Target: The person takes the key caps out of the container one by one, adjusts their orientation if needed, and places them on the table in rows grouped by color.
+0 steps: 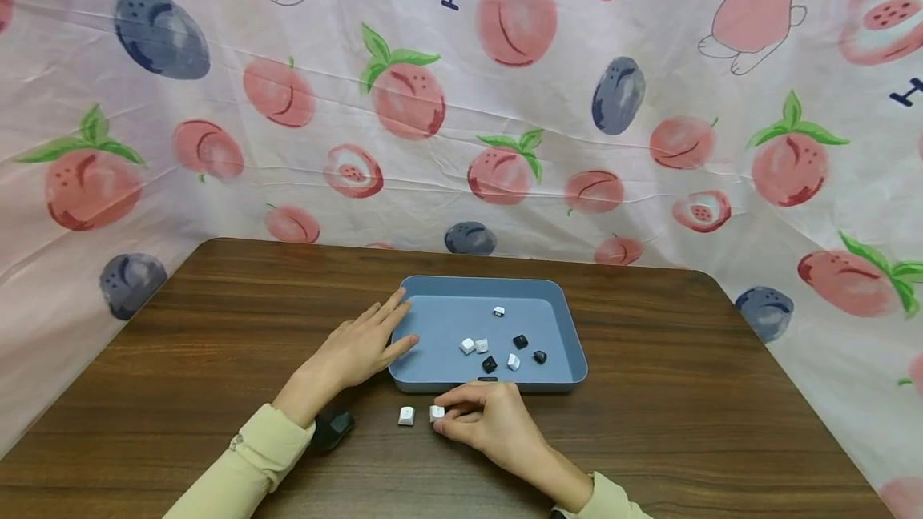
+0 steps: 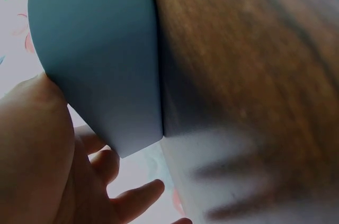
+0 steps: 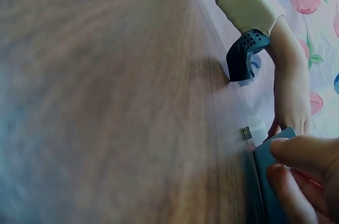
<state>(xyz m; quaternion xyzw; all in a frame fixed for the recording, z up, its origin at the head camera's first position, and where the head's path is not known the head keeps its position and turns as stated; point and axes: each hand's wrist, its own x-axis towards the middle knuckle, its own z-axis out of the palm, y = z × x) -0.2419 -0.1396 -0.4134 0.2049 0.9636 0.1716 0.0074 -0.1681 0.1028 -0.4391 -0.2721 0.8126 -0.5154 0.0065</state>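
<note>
My right hand (image 1: 497, 421) pinches a white keycap (image 1: 437, 413) between thumb and fingers, just in front of the blue tray (image 1: 476, 285). Another white keycap (image 1: 407, 416) lies on the table to its left. At the tray's left wall is my left hand (image 1: 364, 347), fingers spread and mostly straight, touching the rim. The left wrist view shows the tray's outer side (image 2: 106, 75) close up beside the thumb and fingers. Inside the tray lie several white keycaps (image 1: 467, 346) and black keycaps (image 1: 521, 341). One dark piece by the front wall is partly hidden.
The brown wooden table (image 1: 649, 391) extends around the tray. A fruit-printed cloth (image 1: 548, 102) hangs behind and at the sides. The dark wrist device (image 1: 332, 431) sits under the left forearm, low over the tabletop.
</note>
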